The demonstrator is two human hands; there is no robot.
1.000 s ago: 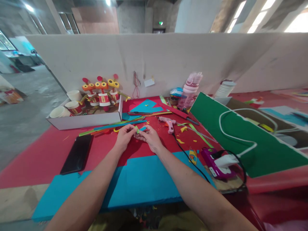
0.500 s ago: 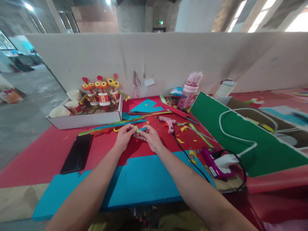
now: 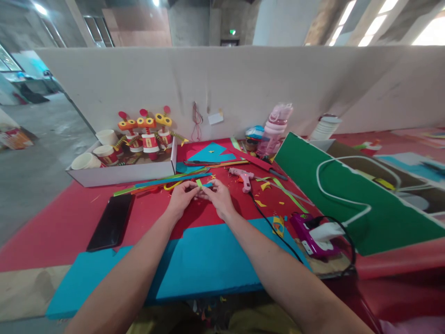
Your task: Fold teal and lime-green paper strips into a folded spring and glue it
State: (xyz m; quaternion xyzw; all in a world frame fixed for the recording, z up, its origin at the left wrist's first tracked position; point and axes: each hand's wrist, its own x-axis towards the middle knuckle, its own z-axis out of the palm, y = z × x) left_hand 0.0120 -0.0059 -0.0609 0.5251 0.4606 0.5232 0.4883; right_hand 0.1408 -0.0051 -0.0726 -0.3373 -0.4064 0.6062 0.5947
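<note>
Over the red tabletop [image 3: 153,213], my left hand [image 3: 181,198] pinches a small green paper strip [image 3: 199,183]. My right hand [image 3: 219,197] meets it from the other side, its fingers closed on a small blue paper strip [image 3: 207,185] that touches the green one. How the two strips join is hidden by my fingers. Just beyond my left hand, the yellow handle of scissors [image 3: 173,187] shows among long paper strips [image 3: 149,184]. A pink glue gun [image 3: 244,178] lies to the right of my right hand.
A white box [image 3: 128,175] holds paper cups and several paper-cup figures [image 3: 150,139]. A black phone [image 3: 110,222] lies at left. Blue sheets [image 3: 219,260] cover the front edge. A purple power strip [image 3: 313,236] with cables, a green board [image 3: 327,199] and a pink bottle [image 3: 274,130] stand at right.
The green strip has turned between my fingers and shows more of its length. My fingers have shifted slightly; the rest of the table looks the same.
</note>
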